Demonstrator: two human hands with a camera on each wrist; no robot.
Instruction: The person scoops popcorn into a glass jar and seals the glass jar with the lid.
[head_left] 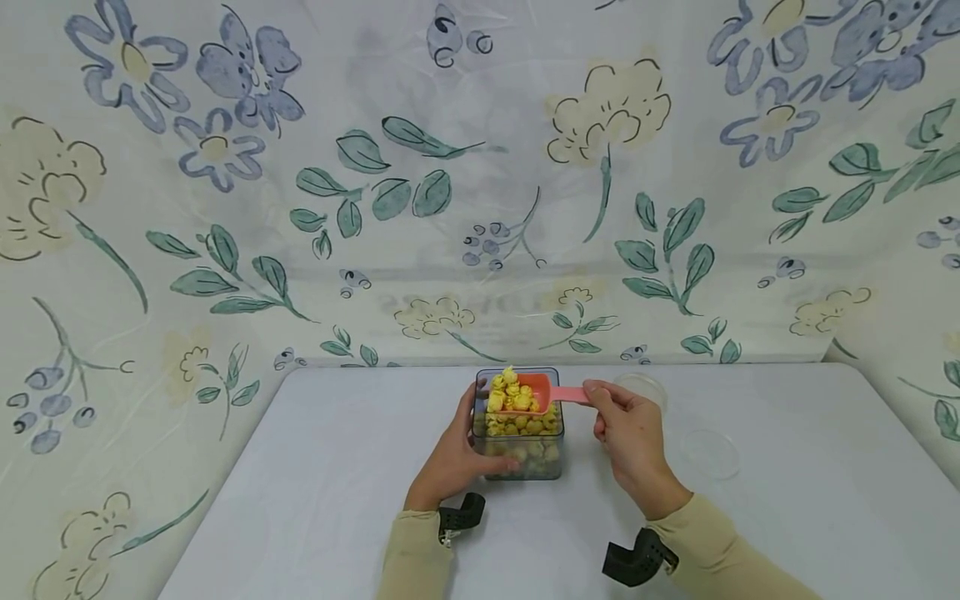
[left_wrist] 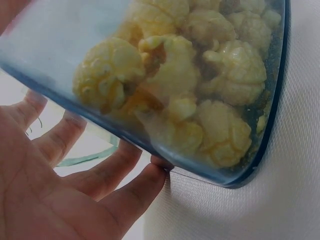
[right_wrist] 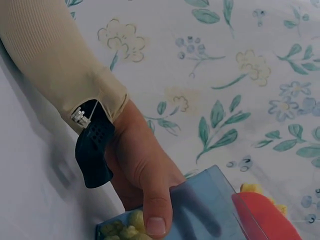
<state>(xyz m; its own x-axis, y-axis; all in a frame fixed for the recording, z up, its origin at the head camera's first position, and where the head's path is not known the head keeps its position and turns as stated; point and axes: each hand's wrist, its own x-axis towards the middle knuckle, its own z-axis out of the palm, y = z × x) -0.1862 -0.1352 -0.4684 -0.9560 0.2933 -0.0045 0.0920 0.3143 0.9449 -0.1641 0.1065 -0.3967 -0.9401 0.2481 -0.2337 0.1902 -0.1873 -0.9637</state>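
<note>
A clear bluish square container (head_left: 517, 457) holding yellow popcorn stands on the white table. My left hand (head_left: 453, 458) grips its left side, thumb across the near face; in the left wrist view the fingers (left_wrist: 107, 175) lie along the wall, and in the right wrist view the thumb (right_wrist: 157, 210) presses the side. An orange-red scoop (head_left: 542, 390) heaped with popcorn (head_left: 512, 393) is at the container's mouth. Its pink handle (head_left: 570, 395) is pinched between the thumb and fingers of my right hand (head_left: 630, 433). The right hand itself is out of the right wrist view.
To the right on the white table (head_left: 322, 467) are a clear round dish-like piece (head_left: 647, 390) and a flat clear round piece (head_left: 711, 455), perhaps a lid. A floral cloth (head_left: 480, 275) hangs behind the table's back edge. Both wrists wear black camera mounts (head_left: 637, 558).
</note>
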